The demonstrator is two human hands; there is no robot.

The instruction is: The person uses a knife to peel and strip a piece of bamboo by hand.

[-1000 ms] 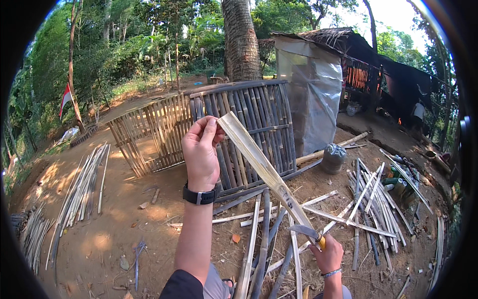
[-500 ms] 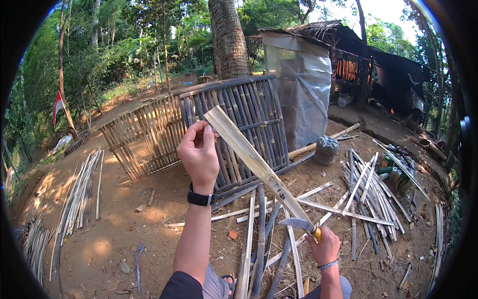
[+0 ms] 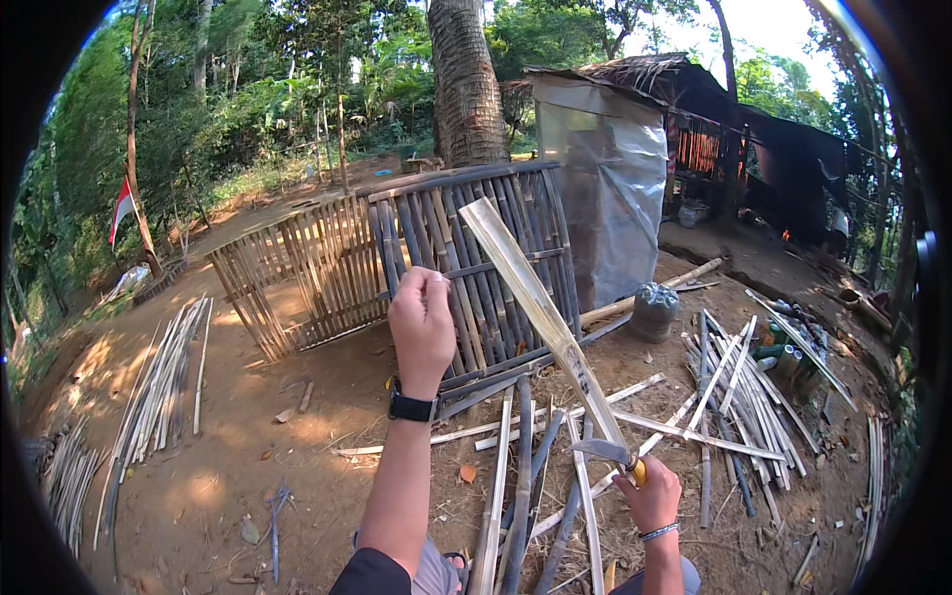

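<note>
Here, a knife (image 3: 607, 452) is gripped by the right hand (image 3: 652, 496) at the strip's (image 3: 535, 307) lower end; its long axis rises up-left. The left hand (image 3: 422, 327) is pinched closed beside it; contents cannot be told.

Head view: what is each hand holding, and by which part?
The right hand grips a knife by its yellowish handle, blade against the bamboo strip. The left hand is raised with fingertips pinched; whether it holds anything cannot be told.

Bright daylight comes from the upper right, where the sky (image 3: 783, 20) blows out white. Tree shade dapples the dirt ground (image 3: 248, 436) with sunny patches. The fisheye bends edges into a black rim. Focus is sharp throughout.
</note>
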